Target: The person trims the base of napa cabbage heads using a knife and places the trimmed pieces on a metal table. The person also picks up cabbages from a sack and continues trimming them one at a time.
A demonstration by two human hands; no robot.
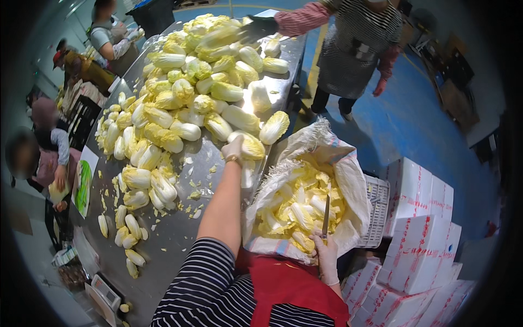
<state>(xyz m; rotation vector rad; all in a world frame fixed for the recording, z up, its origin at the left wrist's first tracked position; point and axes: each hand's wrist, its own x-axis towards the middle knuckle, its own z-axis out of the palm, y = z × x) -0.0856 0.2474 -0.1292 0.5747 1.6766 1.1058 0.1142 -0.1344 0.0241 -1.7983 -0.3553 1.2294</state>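
Observation:
My left hand point(233, 149), in a pale thin glove, grips a napa cabbage point(251, 147) by its white end near the right edge of the metal table point(212, 163). My right hand point(325, 248), gloved too, holds a knife point(326, 216) with its blade pointing away from me, over an open white woven sack point(351, 171). Loose yellow and white cabbage leaves point(300, 204) fill the sack. Beside my left hand lies another napa cabbage point(275, 127). A large heap of napa cabbages point(175, 98) covers the table's far and left parts, with leaf scraps scattered near it.
A co-worker in an apron point(347, 53) stands across the table's far right corner, one dark-gloved hand point(259, 28) over the heap. Other people are along the left. A white plastic crate point(376, 212) is right of the sack, beside stacked white boxes point(416, 245). A scale point(107, 290) sits lower left.

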